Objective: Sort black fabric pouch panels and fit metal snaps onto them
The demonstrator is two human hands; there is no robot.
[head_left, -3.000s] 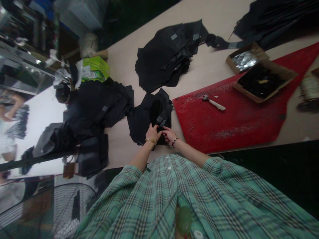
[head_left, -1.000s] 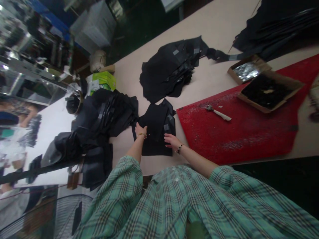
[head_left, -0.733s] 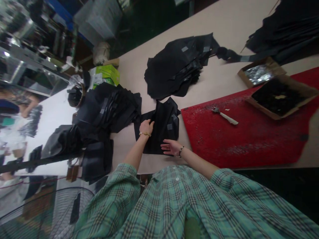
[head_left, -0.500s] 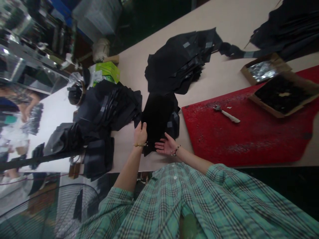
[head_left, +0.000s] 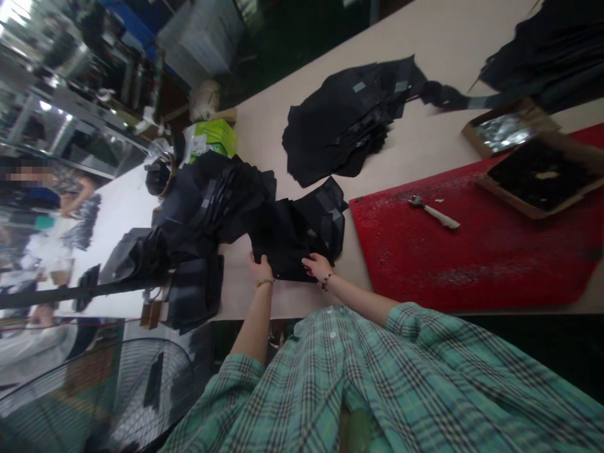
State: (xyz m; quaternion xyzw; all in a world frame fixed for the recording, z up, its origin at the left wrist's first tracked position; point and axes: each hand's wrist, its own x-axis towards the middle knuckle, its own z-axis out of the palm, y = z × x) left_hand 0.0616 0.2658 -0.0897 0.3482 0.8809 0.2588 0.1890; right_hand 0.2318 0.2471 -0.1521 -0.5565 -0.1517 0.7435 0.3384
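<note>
A black cloth piece with grey patches [head_left: 295, 236] lies spread on the beige table [head_left: 396, 82], its left part touching a heaped black pile [head_left: 221, 201]. My left hand [head_left: 259, 267] grips its near edge. My right hand [head_left: 316, 265] pinches the same edge a little further right. A second stack of black cloth [head_left: 344, 119] lies beyond, apart from both hands. Each wrist wears a bracelet, and a green plaid shirt fills the bottom of the view.
A red board [head_left: 453, 251] lies to the right, holding a white-handled hammer [head_left: 435, 212] and a cardboard tray of dark scraps [head_left: 542, 176]. A foil-filled cardboard tray [head_left: 503, 133] sits beyond it. A green box [head_left: 210, 141] and a wire fan guard [head_left: 94, 396] stand left.
The black cloth piece, narrow and bunched earlier, now lies spread leftward against the pile. Both hands have moved to its near edge and closed on it.
</note>
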